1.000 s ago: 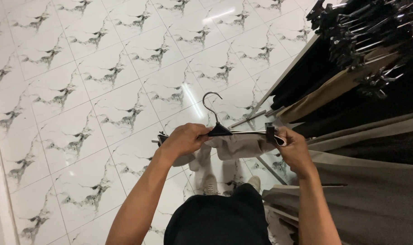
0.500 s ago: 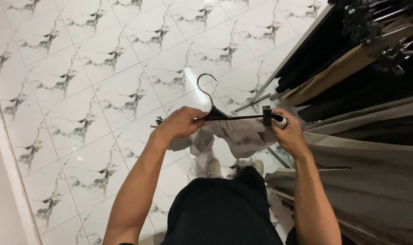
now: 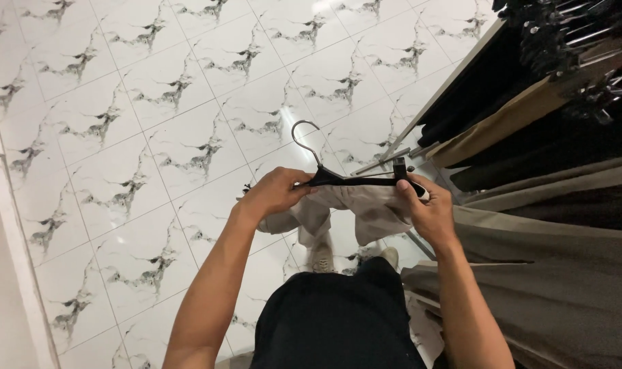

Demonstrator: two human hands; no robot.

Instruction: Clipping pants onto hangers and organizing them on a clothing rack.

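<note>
— Head view: where is the hanger [image 3: 355,179] lying relative to the two hands?

— Between them, held out in front of the person's chest over the tiled floor [image 3: 154,102]. Its long axis runs left to right, almost level, with the metal hook [image 3: 305,137] rising near the left end and pointing away from the body.

— Which hand is nearer the hook?

— The left hand [image 3: 278,193]. Its fingers are curled closed over the left part of the bar, just below the hook, pinching the bar and the top edge of the beige trousers [image 3: 352,208] together.

— And the right hand [image 3: 425,208]?

— It grips the right end of the bar, fingers wrapped shut around it where a black clip [image 3: 399,167] stands up. The cloth is bunched under that palm as well.

— Where do the trousers go from there?

— They hang down from the bar between the hands, towards the person's shoes; how well the clips bite I cannot tell.

— Anything close by on the right?

— A rack [image 3: 447,102] of dark and tan clothes [image 3: 529,123], near the right hand but not touching it.
</note>
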